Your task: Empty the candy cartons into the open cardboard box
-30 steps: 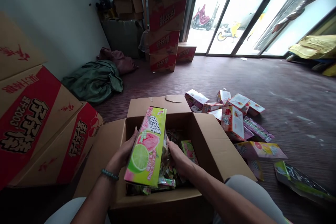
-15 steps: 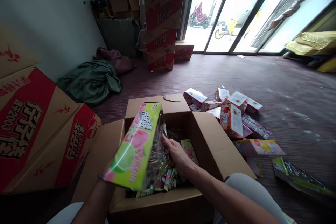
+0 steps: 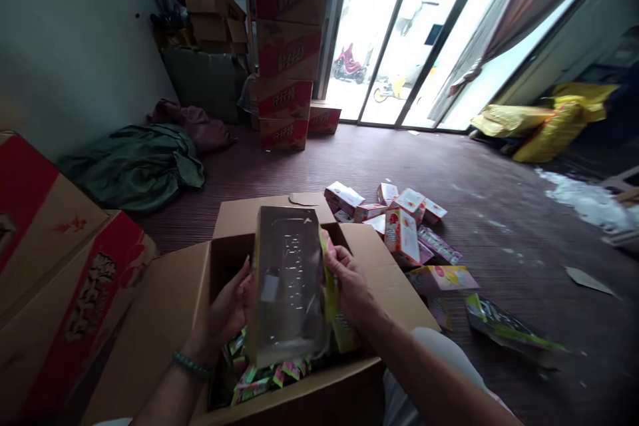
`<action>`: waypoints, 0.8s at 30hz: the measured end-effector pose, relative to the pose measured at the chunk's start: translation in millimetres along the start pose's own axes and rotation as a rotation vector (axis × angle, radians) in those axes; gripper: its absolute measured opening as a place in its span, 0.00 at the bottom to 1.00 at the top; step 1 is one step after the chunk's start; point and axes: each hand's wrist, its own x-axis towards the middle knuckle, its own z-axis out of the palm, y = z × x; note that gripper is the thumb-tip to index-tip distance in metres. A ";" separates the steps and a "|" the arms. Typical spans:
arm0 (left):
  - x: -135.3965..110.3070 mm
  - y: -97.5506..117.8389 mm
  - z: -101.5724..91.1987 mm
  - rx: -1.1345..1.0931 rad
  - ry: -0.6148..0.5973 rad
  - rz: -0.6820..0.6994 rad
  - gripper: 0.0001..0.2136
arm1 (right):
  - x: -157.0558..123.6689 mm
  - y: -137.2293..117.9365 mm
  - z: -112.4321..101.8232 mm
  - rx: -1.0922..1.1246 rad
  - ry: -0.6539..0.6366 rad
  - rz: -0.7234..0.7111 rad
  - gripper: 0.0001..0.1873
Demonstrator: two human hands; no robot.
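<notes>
Thin printed card with a clear plastic window is what the fingers grip. The left hand (image 3: 230,309) curls round the left edge of the display box (image 3: 289,283), and the right hand (image 3: 349,279) pinches its yellow-green right edge near the top, so both hands are closed on it. The box is held upright over the open brown carton (image 3: 164,306), its glossy window toward the camera.

It looks light and nearly empty, so weight should be no trouble. The card walls probably flex and the window is likely slick and easily dented; the stiffer folded edges and corners, where the fingers now sit, seem the safest places to hold.

Below it, small wrapped sweets (image 3: 264,373) lie loose in the carton. To the right, more small boxes (image 3: 399,219) are scattered on the dark floor (image 3: 499,200); red-printed cartons (image 3: 60,266) stand to the left.
</notes>
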 end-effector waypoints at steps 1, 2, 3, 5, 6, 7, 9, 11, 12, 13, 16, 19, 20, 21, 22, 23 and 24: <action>4.3 0.0 1.7 0.005 -0.036 -0.021 0.25 | 3.6 -13.7 -14.6 -0.095 0.072 -0.086 0.27; 7.8 0.3 2.4 0.024 -0.033 -0.030 0.26 | 6.8 -29.6 -33.9 -0.225 0.170 -0.184 0.26; 10.5 0.8 1.9 0.055 0.006 -0.028 0.27 | 8.4 -47.5 -57.7 -0.412 0.305 -0.295 0.24; 12.8 2.1 -1.7 0.130 0.142 -0.011 0.24 | 2.0 -85.7 -115.4 -0.892 0.640 -0.464 0.20; 12.4 2.6 -4.0 0.154 0.195 -0.010 0.23 | -7.5 -103.9 -146.8 -1.137 0.823 -0.422 0.17; 11.0 2.9 -6.3 0.163 0.228 -0.015 0.21 | -21.5 -119.9 -178.2 -1.218 0.945 -0.376 0.13; 5.5 3.0 -9.3 0.154 0.257 -0.017 0.18 | -60.1 -141.8 -236.5 -1.416 1.140 -0.045 0.08; -1.2 2.3 -9.7 0.144 0.256 0.000 0.16 | -103.3 -148.1 -282.6 -1.462 1.180 0.183 0.10; -4.1 1.8 -9.2 0.144 0.249 0.007 0.16 | -122.1 -146.1 -298.7 -1.467 1.156 0.256 0.12; -6.3 1.1 -8.6 0.148 0.238 0.009 0.15 | -136.3 -141.4 -308.9 -1.521 1.166 0.277 0.13; -7.5 -0.8 -8.0 0.172 0.223 -0.005 0.15 | -138.8 -117.8 -298.7 -1.714 1.090 0.103 0.09; -3.0 -1.0 -10.0 0.198 0.229 -0.009 0.16 | -79.5 -80.5 -237.5 -1.713 0.719 -0.056 0.15; -1.3 -0.6 -10.6 0.207 0.236 -0.003 0.17 | -51.8 -63.1 -212.5 -1.715 0.588 -0.041 0.15; 0.2 -0.1 -10.8 0.216 0.240 0.002 0.18 | -23.6 -42.7 -188.3 -1.720 0.466 0.013 0.15; 1.4 0.5 -10.8 0.225 0.247 0.007 0.19 | 3.0 -19.5 -166.5 -1.723 0.321 0.133 0.14; 2.5 1.0 -10.6 0.235 0.256 0.013 0.22 | 26.6 6.0 -148.5 -1.705 0.238 0.198 0.11; 3.6 1.2 -10.4 0.245 0.264 0.017 0.25 | 46.0 32.7 -135.0 -1.686 0.194 0.258 0.08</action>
